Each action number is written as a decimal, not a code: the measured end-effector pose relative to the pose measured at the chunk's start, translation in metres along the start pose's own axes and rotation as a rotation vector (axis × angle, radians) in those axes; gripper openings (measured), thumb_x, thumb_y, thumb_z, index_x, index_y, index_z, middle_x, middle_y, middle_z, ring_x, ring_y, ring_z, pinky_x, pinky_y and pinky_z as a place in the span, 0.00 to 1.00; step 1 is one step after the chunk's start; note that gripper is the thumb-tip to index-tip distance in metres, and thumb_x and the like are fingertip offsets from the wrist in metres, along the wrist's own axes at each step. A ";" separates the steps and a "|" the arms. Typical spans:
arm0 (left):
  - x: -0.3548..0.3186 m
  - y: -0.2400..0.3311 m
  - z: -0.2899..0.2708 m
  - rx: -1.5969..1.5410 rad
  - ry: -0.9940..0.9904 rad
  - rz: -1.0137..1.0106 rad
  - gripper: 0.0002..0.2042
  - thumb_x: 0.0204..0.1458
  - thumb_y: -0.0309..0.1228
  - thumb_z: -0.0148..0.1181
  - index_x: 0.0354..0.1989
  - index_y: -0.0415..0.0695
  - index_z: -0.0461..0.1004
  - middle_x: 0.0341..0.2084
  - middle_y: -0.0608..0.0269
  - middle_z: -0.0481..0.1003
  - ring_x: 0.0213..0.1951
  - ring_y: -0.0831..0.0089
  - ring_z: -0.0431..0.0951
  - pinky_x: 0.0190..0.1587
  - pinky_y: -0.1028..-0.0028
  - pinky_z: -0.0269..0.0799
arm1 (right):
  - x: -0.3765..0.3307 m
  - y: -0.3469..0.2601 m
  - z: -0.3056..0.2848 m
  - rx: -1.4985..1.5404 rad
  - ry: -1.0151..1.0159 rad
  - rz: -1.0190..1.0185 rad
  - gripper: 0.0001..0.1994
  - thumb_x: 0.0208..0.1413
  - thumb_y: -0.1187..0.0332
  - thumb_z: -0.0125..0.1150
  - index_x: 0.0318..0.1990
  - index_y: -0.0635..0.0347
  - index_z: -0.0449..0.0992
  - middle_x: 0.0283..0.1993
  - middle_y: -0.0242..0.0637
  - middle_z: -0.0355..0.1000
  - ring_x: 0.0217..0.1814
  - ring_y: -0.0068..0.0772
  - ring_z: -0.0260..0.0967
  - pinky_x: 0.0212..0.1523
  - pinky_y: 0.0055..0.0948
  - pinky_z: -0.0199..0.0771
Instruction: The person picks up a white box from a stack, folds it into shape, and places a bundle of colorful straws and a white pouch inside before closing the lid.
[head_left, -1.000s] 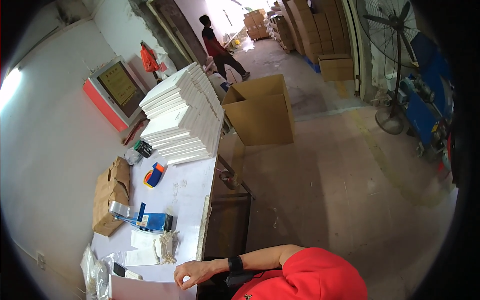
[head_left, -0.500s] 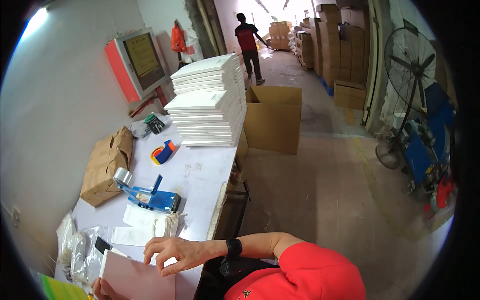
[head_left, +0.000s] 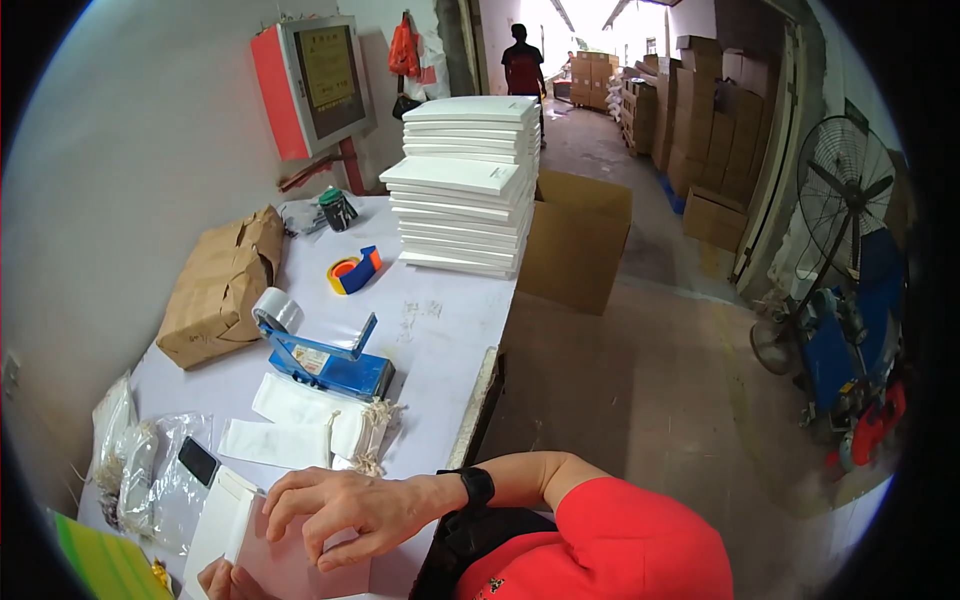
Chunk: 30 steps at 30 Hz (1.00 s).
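Observation:
A flat white box (head_left: 305,580) lies at the table's near edge, its end flap (head_left: 228,510) folded out toward the left. My left hand (head_left: 228,582), partly cut off by the lower edge, has its fingers closed on the box's near side. Over the box's top is my right hand (head_left: 345,512), fingers bent and apart, with the fingertips at its surface; whether they press on it I cannot tell. Just beyond lie white cloth drawstring pouches (head_left: 275,443) and a black phone (head_left: 198,461). A blue hand sealer (head_left: 345,370) stands behind the pouches.
A tall stack of flat white boxes (head_left: 460,215) stands at the table's far end. A tape dispenser (head_left: 354,270), brown paper parcel (head_left: 225,290) and clear plastic bags (head_left: 165,480) lie leftward. An open carton (head_left: 580,240), a fan (head_left: 850,195) and a distant person (head_left: 522,70) are beyond.
The view has shifted, so the table sits farther right in it. The white box's end flap now shows folded out. My right hand stays over the box. The distant person has walked farther off.

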<state>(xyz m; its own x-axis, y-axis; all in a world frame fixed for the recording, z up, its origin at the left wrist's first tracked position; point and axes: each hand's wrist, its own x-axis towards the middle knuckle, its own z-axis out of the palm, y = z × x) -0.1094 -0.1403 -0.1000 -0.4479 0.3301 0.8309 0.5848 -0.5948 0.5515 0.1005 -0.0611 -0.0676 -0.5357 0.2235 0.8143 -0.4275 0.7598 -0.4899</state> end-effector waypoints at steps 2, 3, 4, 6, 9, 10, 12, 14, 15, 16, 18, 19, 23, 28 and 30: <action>0.006 -0.002 0.005 -0.016 0.023 0.029 0.09 0.50 0.27 0.64 0.31 0.31 0.75 0.26 0.59 0.73 0.23 0.76 0.64 0.23 0.77 0.60 | 0.005 0.002 0.001 -0.003 -0.002 -0.002 0.08 0.51 0.66 0.62 0.24 0.58 0.72 0.50 0.38 0.67 0.61 0.46 0.56 0.57 0.44 0.59; 0.008 -0.002 0.006 -0.020 0.035 0.043 0.09 0.50 0.27 0.65 0.31 0.31 0.75 0.26 0.59 0.72 0.22 0.77 0.64 0.23 0.77 0.59 | 0.007 0.003 0.001 -0.015 0.001 -0.021 0.08 0.50 0.66 0.62 0.24 0.58 0.72 0.50 0.38 0.67 0.60 0.46 0.56 0.57 0.44 0.59; 0.008 -0.002 0.006 -0.012 0.035 0.034 0.09 0.50 0.27 0.65 0.31 0.31 0.75 0.26 0.59 0.72 0.22 0.77 0.64 0.23 0.77 0.59 | 0.010 0.003 0.001 -0.030 0.004 -0.040 0.09 0.50 0.66 0.62 0.24 0.58 0.72 0.51 0.38 0.67 0.60 0.47 0.56 0.57 0.45 0.59; 0.009 -0.004 0.005 0.007 0.017 0.037 0.10 0.51 0.27 0.64 0.32 0.31 0.75 0.26 0.59 0.72 0.24 0.77 0.64 0.24 0.77 0.60 | 0.014 0.004 0.001 -0.037 0.006 -0.052 0.09 0.50 0.66 0.62 0.24 0.58 0.72 0.51 0.38 0.67 0.60 0.47 0.56 0.56 0.45 0.59; 0.006 -0.014 0.004 -0.014 -0.010 0.002 0.07 0.52 0.26 0.60 0.34 0.33 0.73 0.28 0.59 0.71 0.28 0.75 0.65 0.29 0.76 0.62 | 0.022 0.005 0.000 0.034 -0.026 -0.051 0.08 0.49 0.66 0.62 0.24 0.58 0.73 0.50 0.39 0.67 0.60 0.47 0.56 0.57 0.45 0.58; 0.005 -0.017 0.004 -0.049 -0.030 -0.033 0.05 0.52 0.24 0.57 0.35 0.36 0.71 0.31 0.58 0.70 0.31 0.73 0.66 0.33 0.75 0.63 | 0.024 0.005 -0.001 0.044 -0.031 -0.051 0.08 0.49 0.66 0.62 0.24 0.58 0.73 0.50 0.39 0.67 0.60 0.47 0.56 0.57 0.45 0.58; 0.004 -0.019 0.001 -0.069 -0.044 -0.070 0.04 0.53 0.22 0.53 0.37 0.38 0.69 0.33 0.58 0.68 0.35 0.71 0.67 0.37 0.74 0.64 | 0.027 0.002 -0.005 0.063 -0.019 -0.005 0.07 0.49 0.67 0.62 0.24 0.58 0.74 0.50 0.39 0.67 0.60 0.47 0.56 0.58 0.45 0.57; 0.009 -0.021 0.000 -0.128 -0.145 0.004 0.06 0.50 0.21 0.54 0.37 0.40 0.70 0.31 0.57 0.69 0.33 0.69 0.68 0.35 0.73 0.65 | 0.029 0.001 -0.010 0.090 -0.021 0.015 0.07 0.49 0.67 0.62 0.24 0.58 0.75 0.50 0.39 0.67 0.60 0.47 0.57 0.58 0.44 0.57; 0.012 -0.022 0.002 -0.154 -0.194 0.040 0.07 0.49 0.20 0.55 0.38 0.40 0.70 0.30 0.56 0.70 0.32 0.69 0.69 0.34 0.72 0.66 | 0.031 0.002 -0.012 0.083 -0.023 0.034 0.06 0.49 0.68 0.62 0.25 0.58 0.75 0.50 0.39 0.67 0.60 0.47 0.57 0.58 0.44 0.56; 0.014 -0.025 0.003 -0.172 -0.162 -0.011 0.07 0.49 0.20 0.55 0.36 0.40 0.70 0.30 0.56 0.69 0.32 0.68 0.69 0.34 0.72 0.66 | 0.033 0.003 -0.014 0.082 -0.027 0.051 0.05 0.49 0.68 0.62 0.25 0.58 0.76 0.51 0.39 0.68 0.59 0.47 0.57 0.58 0.44 0.56; 0.019 -0.028 0.005 -0.157 -0.144 -0.024 0.06 0.47 0.20 0.57 0.34 0.39 0.70 0.29 0.57 0.69 0.32 0.68 0.69 0.35 0.72 0.66 | 0.035 0.005 -0.017 0.064 -0.035 0.102 0.04 0.49 0.70 0.62 0.26 0.59 0.76 0.51 0.40 0.68 0.60 0.46 0.57 0.59 0.43 0.55; 0.023 -0.030 0.006 -0.116 -0.160 0.019 0.05 0.47 0.20 0.57 0.32 0.39 0.71 0.28 0.57 0.70 0.31 0.68 0.69 0.35 0.72 0.66 | 0.036 0.005 -0.020 0.051 -0.043 0.125 0.04 0.49 0.70 0.62 0.27 0.59 0.77 0.52 0.41 0.69 0.60 0.46 0.57 0.59 0.43 0.55; 0.032 -0.031 0.018 -0.078 -0.179 0.053 0.04 0.46 0.18 0.58 0.31 0.39 0.73 0.28 0.59 0.73 0.29 0.71 0.71 0.32 0.76 0.66 | 0.044 0.009 -0.031 -0.076 -0.090 0.235 0.03 0.47 0.71 0.64 0.27 0.60 0.78 0.51 0.40 0.71 0.61 0.44 0.57 0.60 0.41 0.54; 0.034 -0.025 0.007 -0.161 -0.162 -0.056 0.03 0.51 0.21 0.58 0.33 0.39 0.74 0.27 0.59 0.74 0.28 0.75 0.72 0.30 0.79 0.65 | 0.065 0.016 -0.005 -0.036 -0.188 0.252 0.03 0.47 0.71 0.64 0.26 0.60 0.77 0.51 0.40 0.71 0.62 0.44 0.57 0.61 0.40 0.54; 0.034 -0.026 0.003 -0.171 -0.188 -0.073 0.02 0.53 0.23 0.57 0.34 0.38 0.74 0.28 0.58 0.74 0.28 0.76 0.72 0.30 0.79 0.65 | 0.067 0.023 0.006 -0.042 -0.182 0.237 0.04 0.46 0.70 0.65 0.27 0.59 0.78 0.51 0.39 0.71 0.62 0.43 0.57 0.61 0.40 0.54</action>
<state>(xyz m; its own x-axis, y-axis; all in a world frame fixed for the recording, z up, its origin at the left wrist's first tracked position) -0.1379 -0.1117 -0.0863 -0.3420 0.4970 0.7975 0.4254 -0.6749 0.6030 0.0504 -0.0324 -0.0260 -0.7406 0.2877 0.6073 -0.2460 0.7250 -0.6434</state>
